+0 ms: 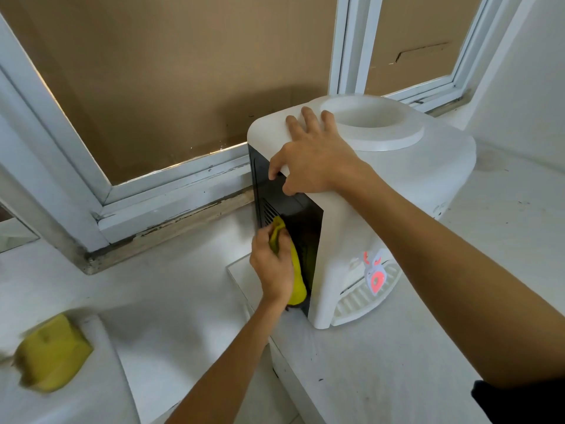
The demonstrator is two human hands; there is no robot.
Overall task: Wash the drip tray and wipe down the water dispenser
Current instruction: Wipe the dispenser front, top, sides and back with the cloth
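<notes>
A white tabletop water dispenser (pixel 397 191) stands on a white counter, its black vented side panel (pixel 287 206) turned toward me. My left hand (pixel 272 264) presses a yellow cloth (pixel 295 270) against the lower part of that black panel. My right hand (pixel 308 157) rests on the dispenser's top corner, fingers spread over the top, thumb hooked over the panel's upper edge. The white slotted drip tray (pixel 363 301) sits in place at the dispenser's front, under the red and white taps (pixel 374 275).
A yellow sponge (pixel 52 353) lies on a white ledge at the lower left. Behind the dispenser a white window frame (pixel 171 191) covered with brown cardboard runs along the counter. The white counter (pixel 397 368) extends to the right and front.
</notes>
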